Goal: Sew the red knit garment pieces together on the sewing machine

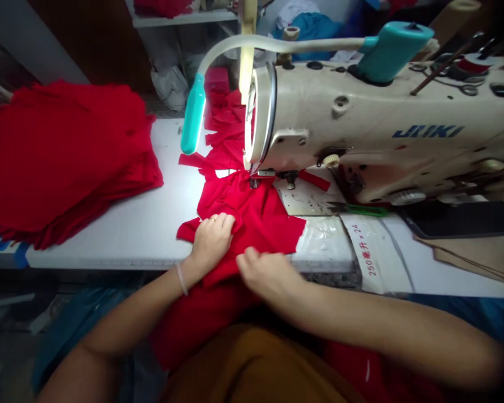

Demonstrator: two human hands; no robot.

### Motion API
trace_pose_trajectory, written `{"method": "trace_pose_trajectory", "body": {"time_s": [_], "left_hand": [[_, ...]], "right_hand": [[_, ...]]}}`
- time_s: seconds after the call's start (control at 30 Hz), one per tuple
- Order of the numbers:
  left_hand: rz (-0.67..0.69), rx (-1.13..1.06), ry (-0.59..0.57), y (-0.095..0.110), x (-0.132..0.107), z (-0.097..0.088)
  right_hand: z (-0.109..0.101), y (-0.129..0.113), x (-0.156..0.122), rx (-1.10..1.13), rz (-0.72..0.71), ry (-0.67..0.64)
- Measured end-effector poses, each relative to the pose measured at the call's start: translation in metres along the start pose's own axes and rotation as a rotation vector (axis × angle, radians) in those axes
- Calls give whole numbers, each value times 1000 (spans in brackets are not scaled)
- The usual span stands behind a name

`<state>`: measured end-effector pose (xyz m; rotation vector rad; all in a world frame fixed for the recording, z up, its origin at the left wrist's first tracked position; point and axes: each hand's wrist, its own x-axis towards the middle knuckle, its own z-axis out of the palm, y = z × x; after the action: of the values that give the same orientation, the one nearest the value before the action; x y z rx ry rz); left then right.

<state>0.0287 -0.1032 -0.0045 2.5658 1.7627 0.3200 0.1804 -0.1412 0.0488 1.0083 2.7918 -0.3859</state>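
Red fabric (269, 224) runs from under the presser foot (254, 182) of a sewing machine (319, 117) down over the table's front edge and towards my lap. My left hand (212, 240) is closed on a fold of this fabric, left of the needle area. Lower and to the right, my right hand (271, 274) has its fingers curled and pinched on the same fabric near the table edge. The fabric lies bunched and wrinkled between the hands and the foot. More red pieces (227, 134) trail behind the needle.
A tall stack of red cloth (63, 162) stands on the left of the white table (109, 240). A teal lamp (193, 115) bends down near the needle. On the right lie green-handled thread snips (365, 210), a dark phone (462, 218) and brown cardboard (474, 257).
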Motion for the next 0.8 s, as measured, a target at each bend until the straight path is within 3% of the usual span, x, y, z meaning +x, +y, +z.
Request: {"method": "trace_pose_trajectory", "body": {"time_s": [0.07,0.13,0.23,0.33,0.43,0.53,0.6,0.67,0.8], "left_hand": [[38,85,7,-9,-9,6],[71,91,47,-17,-15,4],[122,72,103,-24,-16,2],[156,72,134,-27,-14,-1],[270,30,239,-26,-23,-15],[514,-113,364,-20,-43,-35],[652,-251,349,-14,-58,-39],[672,-362,325,-7,-68,-32],[452,-308,346,3,-67,-5]], "right_hand": [[-6,25,-25,-127,83,-5],[-3,37,-48,-176,-49,-121],[23,29,-65,4,-208,-431],[55,15,-62,60,-66,-453],[61,12,-55,76,-45,-241],[46,16,-51,95,-99,349],[39,17,-45,46,-129,678],[40,15,-37,53,-184,796],[54,4,-27,237,-167,819]]}}
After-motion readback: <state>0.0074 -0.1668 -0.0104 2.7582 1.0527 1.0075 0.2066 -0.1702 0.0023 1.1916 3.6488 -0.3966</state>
